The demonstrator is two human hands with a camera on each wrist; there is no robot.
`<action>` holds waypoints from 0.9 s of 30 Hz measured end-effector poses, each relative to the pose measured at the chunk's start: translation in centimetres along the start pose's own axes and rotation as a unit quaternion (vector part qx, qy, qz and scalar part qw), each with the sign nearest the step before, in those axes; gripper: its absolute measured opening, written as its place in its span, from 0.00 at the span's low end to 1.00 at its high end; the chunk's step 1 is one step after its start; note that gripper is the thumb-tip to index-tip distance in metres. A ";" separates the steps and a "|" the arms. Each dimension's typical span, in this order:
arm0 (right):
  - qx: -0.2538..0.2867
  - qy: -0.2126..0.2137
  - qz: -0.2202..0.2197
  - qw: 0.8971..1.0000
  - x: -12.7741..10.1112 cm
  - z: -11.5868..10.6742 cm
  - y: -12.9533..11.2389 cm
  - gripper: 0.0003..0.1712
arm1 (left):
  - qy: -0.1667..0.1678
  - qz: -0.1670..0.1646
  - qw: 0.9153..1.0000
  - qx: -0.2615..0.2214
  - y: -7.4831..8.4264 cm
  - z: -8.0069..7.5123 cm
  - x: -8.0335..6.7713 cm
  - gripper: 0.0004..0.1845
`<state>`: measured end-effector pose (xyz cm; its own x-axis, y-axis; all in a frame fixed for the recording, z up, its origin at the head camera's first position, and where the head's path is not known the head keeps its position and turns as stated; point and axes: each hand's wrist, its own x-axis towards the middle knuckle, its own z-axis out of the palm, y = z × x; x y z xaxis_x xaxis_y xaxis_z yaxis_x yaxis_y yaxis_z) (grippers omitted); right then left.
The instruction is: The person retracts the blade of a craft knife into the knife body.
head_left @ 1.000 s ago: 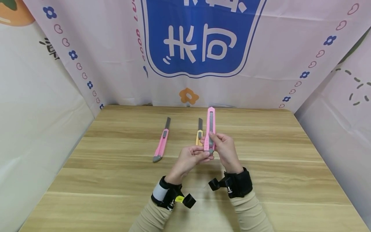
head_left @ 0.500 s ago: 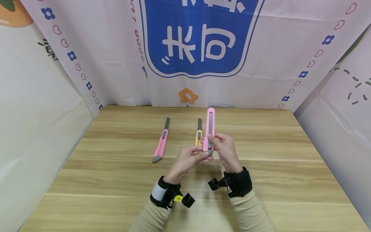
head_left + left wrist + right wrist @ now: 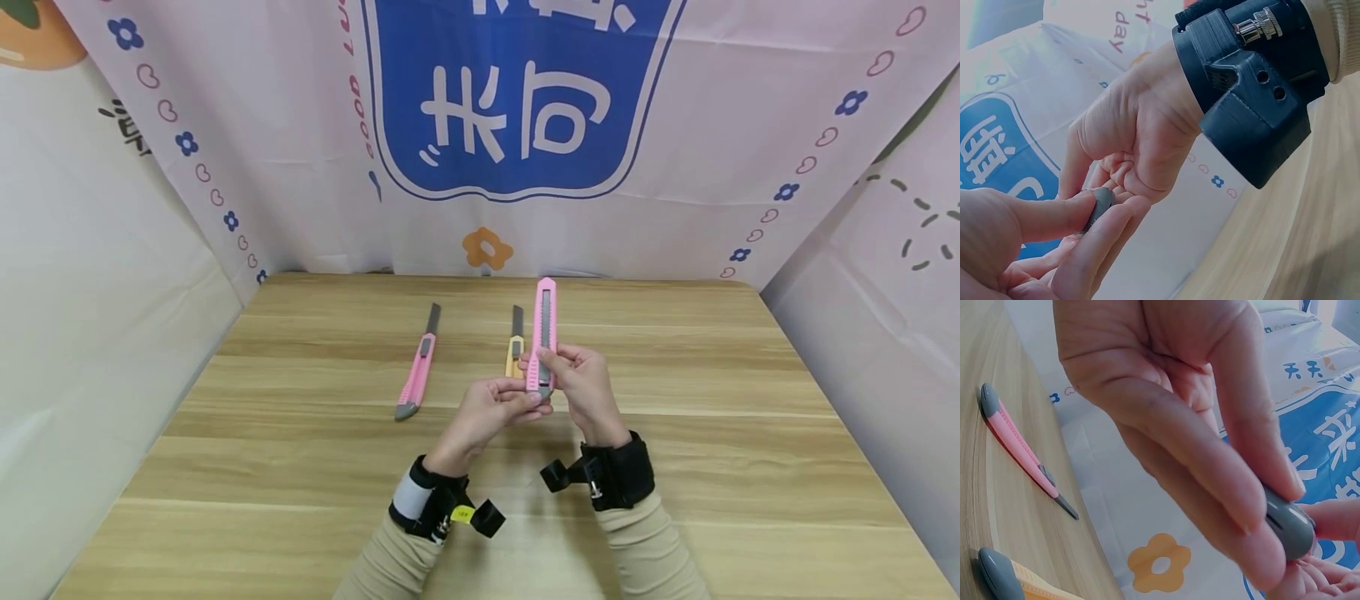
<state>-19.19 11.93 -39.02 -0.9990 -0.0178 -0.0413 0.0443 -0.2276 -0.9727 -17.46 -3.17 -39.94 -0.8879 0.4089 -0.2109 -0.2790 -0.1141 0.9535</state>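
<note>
Pink and held upright above the table (image 3: 675,467), the box cutter (image 3: 543,329) sits in the right hand (image 3: 585,392), whose fingers are curled round its lower half with the thumb laid on the grey slider. The left hand (image 3: 491,412) pinches the cutter's grey end cap (image 3: 1101,204) between thumb and fingertips just below. Compared with a second ago, almost nothing has shifted: the cutter stands a touch lower and both hands keep the same hold; the thumb sits slightly higher on the slider.

Behind the hands, a yellow cutter (image 3: 514,343) lies flat on the wood with its blade out, partly hidden by the held cutter and the right hand's fingers. Well off to the left lies a second pink cutter (image 3: 418,367), blade also out, pointing towards the printed cloth backdrop (image 3: 517,100). Black wrist straps (image 3: 611,475) carry the cameras on both cream sleeves.
</note>
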 end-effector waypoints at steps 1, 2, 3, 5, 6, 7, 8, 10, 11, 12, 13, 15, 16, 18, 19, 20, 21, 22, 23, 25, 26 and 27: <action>0.000 0.000 0.000 1.000 0.0 0.0 0.0 0.20 | 0.000 0.000 1.000 0.001 0.0 0.0 0.0 0.15; 0.001 0.000 0.000 1.000 0.0 0.0 0.0 0.20 | -0.001 -0.001 1.000 0.001 0.0 0.0 0.0 0.15; 0.002 -0.001 0.000 1.000 -0.1 0.0 0.0 0.20 | 0.000 -0.001 1.000 0.001 0.0 0.0 0.0 0.15; 0.003 -0.001 -0.001 1.000 -0.1 0.0 -0.1 0.20 | 0.001 -0.001 1.000 0.001 0.0 0.0 0.1 0.16; 0.003 0.001 0.000 1.000 -0.1 0.1 -0.1 0.20 | 0.002 0.000 1.000 0.001 0.0 -0.1 0.1 0.16; 0.000 0.004 -0.001 1.000 -0.1 0.1 -0.1 0.20 | 0.004 0.002 1.000 0.001 0.0 -0.1 0.1 0.16; -0.004 0.007 -0.001 1.000 -0.1 0.2 -0.1 0.20 | 0.007 0.002 1.000 0.001 -0.1 -0.1 0.1 0.16; -0.015 0.018 -0.003 1.000 -0.1 0.4 -0.1 0.19 | 0.012 0.004 1.000 0.000 -0.1 -0.1 0.1 0.16; -0.022 0.027 -0.003 0.999 -0.1 0.5 -0.1 0.19 | 0.014 0.004 1.000 -0.001 -0.1 0.0 0.1 0.16; -0.034 0.036 -0.007 0.999 -0.1 0.5 -0.1 0.19 | 0.016 0.005 1.000 -0.003 -0.1 0.1 0.1 0.15; -0.049 0.044 -0.013 0.998 -0.1 0.6 0.0 0.18 | 0.017 0.005 1.000 -0.004 -0.1 0.1 0.1 0.15; -0.079 0.062 -0.025 0.995 -0.2 0.8 0.1 0.18 | 0.021 0.006 1.000 -0.006 -0.2 0.3 0.1 0.15; -0.096 0.075 -0.032 0.992 -0.2 0.9 0.1 0.19 | 0.023 0.006 1.000 -0.007 -0.2 0.3 0.1 0.16; -0.141 0.098 -0.054 0.984 -0.4 1.0 0.1 0.21 | 0.026 0.012 1.000 -0.005 -0.3 0.4 0.2 0.16; -0.161 0.107 -0.066 0.979 -0.5 1.1 0.0 0.23 | 0.029 0.014 0.999 -0.005 -0.3 0.5 0.2 0.16; -0.181 0.117 -0.077 0.974 -0.7 1.2 0.0 0.25 | 0.033 0.017 0.999 -0.002 -0.3 0.5 0.1 0.16; -0.201 0.126 -0.090 0.967 -0.8 1.4 0.0 0.26 | 0.037 0.021 0.999 0.003 -0.3 0.6 0.1 0.16; -0.223 0.135 -0.103 0.960 -0.9 1.5 -0.1 0.28 | 0.042 0.026 0.999 0.010 -0.4 0.7 0.1 0.16; -0.246 0.142 -0.116 0.952 -1.1 1.7 -0.1 0.28 | 0.048 0.033 0.998 0.019 -0.4 0.7 0.1 0.15; -0.280 0.153 -0.136 0.938 -1.4 2.0 -0.2 0.29 | 0.062 0.042 0.996 0.037 -0.5 0.9 0.1 0.15; -0.297 0.160 -0.143 0.931 -1.5 2.1 -0.2 0.29 | 0.070 0.048 0.995 0.049 -0.5 0.9 0.1 0.15; -0.311 0.165 -0.150 0.924 -1.6 2.2 -0.3 0.29 | 0.075 0.058 0.994 0.061 -0.6 1.0 0.1 0.15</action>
<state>-17.54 9.83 -38.18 -0.9180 0.2768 0.2839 -0.1454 0.4312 -0.8905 -17.06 -2.12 -40.31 -0.9586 0.2587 -0.1192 -0.1336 -0.0386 0.9903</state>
